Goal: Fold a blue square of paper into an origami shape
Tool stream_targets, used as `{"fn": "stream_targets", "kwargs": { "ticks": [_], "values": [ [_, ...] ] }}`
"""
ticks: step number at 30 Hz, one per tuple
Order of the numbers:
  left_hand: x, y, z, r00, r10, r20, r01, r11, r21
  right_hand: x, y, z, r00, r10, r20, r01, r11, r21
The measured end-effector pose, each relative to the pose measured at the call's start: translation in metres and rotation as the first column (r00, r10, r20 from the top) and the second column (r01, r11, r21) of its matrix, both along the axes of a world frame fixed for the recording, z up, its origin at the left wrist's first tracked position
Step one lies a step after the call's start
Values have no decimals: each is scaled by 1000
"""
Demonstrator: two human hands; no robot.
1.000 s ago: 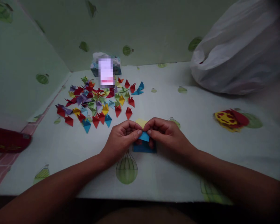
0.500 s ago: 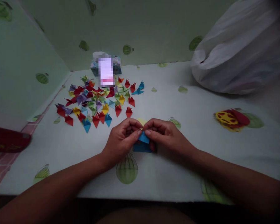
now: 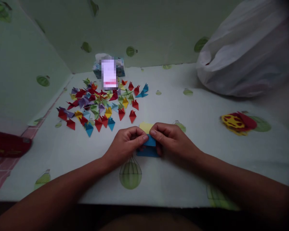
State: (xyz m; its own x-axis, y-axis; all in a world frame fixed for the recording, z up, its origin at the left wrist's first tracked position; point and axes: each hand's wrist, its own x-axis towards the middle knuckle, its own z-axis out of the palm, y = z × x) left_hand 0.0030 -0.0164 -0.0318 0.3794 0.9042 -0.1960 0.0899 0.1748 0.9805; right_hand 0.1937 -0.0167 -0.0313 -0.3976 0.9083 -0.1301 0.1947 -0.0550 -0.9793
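Between my hands is a small piece of blue origami paper. My left hand pinches its left side with thumb and fingers. On the right side my right hand grips it the same way, thumb on top. Below it on the table lies more blue paper, partly covered by my fingers. A yellow paper shows just beyond my fingertips. Farther off to the left spreads a heap of folded paper cranes in red, yellow, blue, green and purple.
A lit phone, blurred out, leans against a tissue box at the back. To the right sit a big white plastic bag and a red and yellow item. A red object lies at the left edge.
The blue paper between my fingers now looks more level and straight-edged, where it was tilted before. My hands have moved slightly apart, and more of the yellow paper shows.
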Motion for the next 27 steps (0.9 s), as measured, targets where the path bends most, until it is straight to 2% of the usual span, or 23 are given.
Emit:
{"fn": "stream_targets", "kwargs": {
  "ticks": [3, 9, 14, 19, 23, 27],
  "values": [
    [0, 0, 2, 999, 31, 17, -30, 999, -38, 1, 1, -1, 999, -14, -38, 12, 998, -67],
    [-3, 2, -4, 999, -27, 26, 30, 991, -132, 1, 1, -3, 995, 21, -101, -32, 994, -101],
    [-3, 4, -8, 990, 74, 117, -52, 983, -179, 2, 7, -10, 956, -33, -291, 15, 998, -65],
    [-2, 4, -9, 979, 117, 165, -84, 977, -195, 2, 11, -13, 929, 19, -369, -21, 1000, 0],
    [-2, 3, -8, 982, 118, 150, -90, 979, -182, 1, 8, -10, 923, 53, -382, -54, 999, 9],
    [-2, 3, -7, 991, 82, 106, -68, 989, -133, 1, 8, -6, 950, 58, -308, -57, 998, 13]
  ]
}}
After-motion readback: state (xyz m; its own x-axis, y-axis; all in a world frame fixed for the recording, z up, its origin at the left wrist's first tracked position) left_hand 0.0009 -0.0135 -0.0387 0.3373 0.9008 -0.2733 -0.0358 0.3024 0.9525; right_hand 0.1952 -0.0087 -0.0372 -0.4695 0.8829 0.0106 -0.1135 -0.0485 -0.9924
